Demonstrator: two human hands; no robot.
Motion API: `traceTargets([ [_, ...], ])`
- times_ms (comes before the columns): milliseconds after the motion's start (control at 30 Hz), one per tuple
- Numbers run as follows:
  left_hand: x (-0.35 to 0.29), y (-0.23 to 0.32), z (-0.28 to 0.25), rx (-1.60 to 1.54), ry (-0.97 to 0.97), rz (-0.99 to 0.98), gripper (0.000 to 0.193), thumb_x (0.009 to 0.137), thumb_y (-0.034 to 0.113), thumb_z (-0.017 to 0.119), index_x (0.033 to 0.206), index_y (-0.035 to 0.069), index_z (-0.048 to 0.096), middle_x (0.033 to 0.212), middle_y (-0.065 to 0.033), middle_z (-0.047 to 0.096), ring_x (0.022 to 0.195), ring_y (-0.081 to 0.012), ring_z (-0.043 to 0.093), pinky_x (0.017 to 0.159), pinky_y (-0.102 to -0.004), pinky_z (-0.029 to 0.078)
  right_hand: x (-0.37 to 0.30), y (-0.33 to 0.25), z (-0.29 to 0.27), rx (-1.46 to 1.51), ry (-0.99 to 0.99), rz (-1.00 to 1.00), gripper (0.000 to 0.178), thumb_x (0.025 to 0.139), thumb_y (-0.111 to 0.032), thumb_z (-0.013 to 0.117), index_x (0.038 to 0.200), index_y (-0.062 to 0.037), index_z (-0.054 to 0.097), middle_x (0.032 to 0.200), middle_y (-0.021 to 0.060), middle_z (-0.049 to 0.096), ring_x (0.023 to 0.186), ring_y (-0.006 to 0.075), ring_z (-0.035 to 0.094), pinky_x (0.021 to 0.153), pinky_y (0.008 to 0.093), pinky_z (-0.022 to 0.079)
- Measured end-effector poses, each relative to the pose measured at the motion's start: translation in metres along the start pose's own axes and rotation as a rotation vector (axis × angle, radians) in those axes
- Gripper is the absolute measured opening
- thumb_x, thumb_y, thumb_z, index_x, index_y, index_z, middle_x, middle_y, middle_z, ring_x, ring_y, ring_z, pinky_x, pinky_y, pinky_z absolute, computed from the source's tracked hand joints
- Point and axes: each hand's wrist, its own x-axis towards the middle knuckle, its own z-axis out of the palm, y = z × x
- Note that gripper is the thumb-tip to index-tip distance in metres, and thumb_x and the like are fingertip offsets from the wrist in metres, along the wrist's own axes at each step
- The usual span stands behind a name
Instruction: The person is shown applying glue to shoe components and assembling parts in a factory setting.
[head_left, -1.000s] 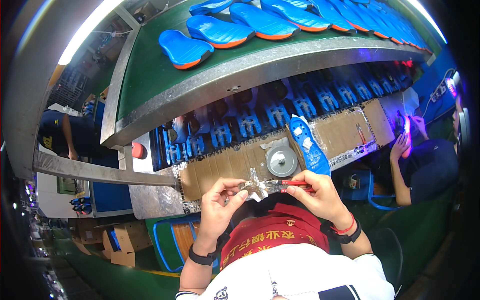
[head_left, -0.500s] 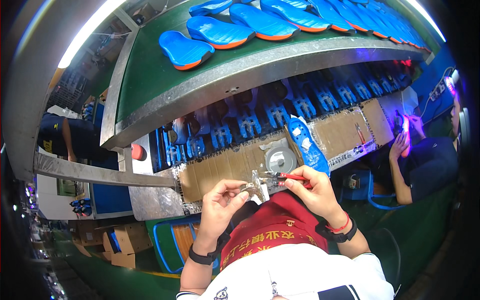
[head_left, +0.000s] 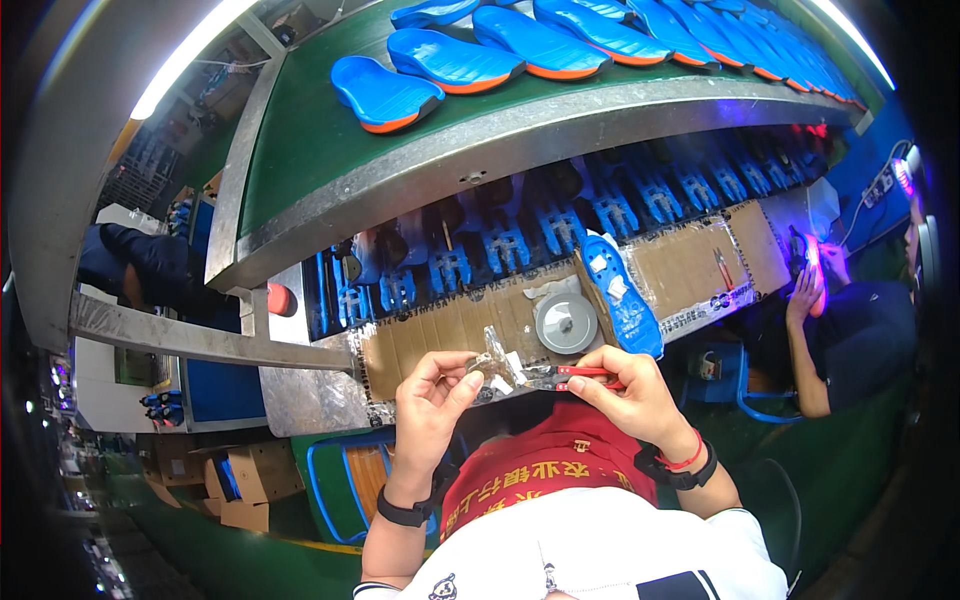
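Between the thumb and fingers of my left hand (head_left: pixel 432 402) is a small, crumpled-looking clear and brownish plastic piece (head_left: pixel 493 362), with white bits at its right side. My right hand (head_left: pixel 632 398) grips red-handled pliers (head_left: pixel 588 372). Their dark jaws point left and lie close to the plastic piece's white part; I cannot tell whether they touch. Both hands are held above the near edge of the cardboard (head_left: pixel 420 350) on the bench. Just beyond the pliers stands a round grey disc (head_left: pixel 567 323), with a blue shoe sole (head_left: pixel 625 295) to its right.
A metal-edged green shelf (head_left: pixel 300 150) bearing blue and orange soles (head_left: pixel 455 60) hangs over the bench. Under it runs a row of blue parts (head_left: pixel 508 250). Another red-handled tool (head_left: pixel 723 268) lies farther right. At right, a co-worker (head_left: pixel 860 330) handles a sole under purple light.
The pliers' jaws have come down a little and now sit nearer the white part of the plastic piece. My left hand has shifted slightly left and up. The view has moved slightly.
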Motion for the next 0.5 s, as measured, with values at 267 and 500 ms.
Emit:
traceTargets([
  [267, -0.0001, -0.0011, -0.0016, 0.019, 0.003, 0.009, 0.023, 0.088, 0.001, 0.068, 0.110, -0.001, 0.062, 0.091, 0.0020, 0.056, 0.080, -0.0033, 0.051, 0.073, -0.0175, 0.045, 0.0025, 0.0006, 0.0048, -0.050, 0.053, -0.042, 0.016, 0.087, -0.010, 0.069, 0.093, 0.0051, 0.065, 0.070, 0.0069, 0.068, 0.061, 0.0058, 0.060, 0.055, 0.0220, 0.046],
  [500, 0.0006, -0.0002, 0.0002, 0.017, 0.005, -0.006, 0.024, 0.088, 0.002, 0.068, 0.110, -0.002, 0.061, 0.090, 0.0012, 0.058, 0.082, -0.0037, 0.053, 0.075, -0.0183, 0.047, 0.0077, 0.0019, 0.0088, -0.025, 0.063, -0.022, 0.017, 0.088, -0.010, 0.069, 0.094, 0.0055, 0.065, 0.067, 0.0053, 0.066, 0.060, 0.0042, 0.056, 0.053, 0.0224, 0.043],
])
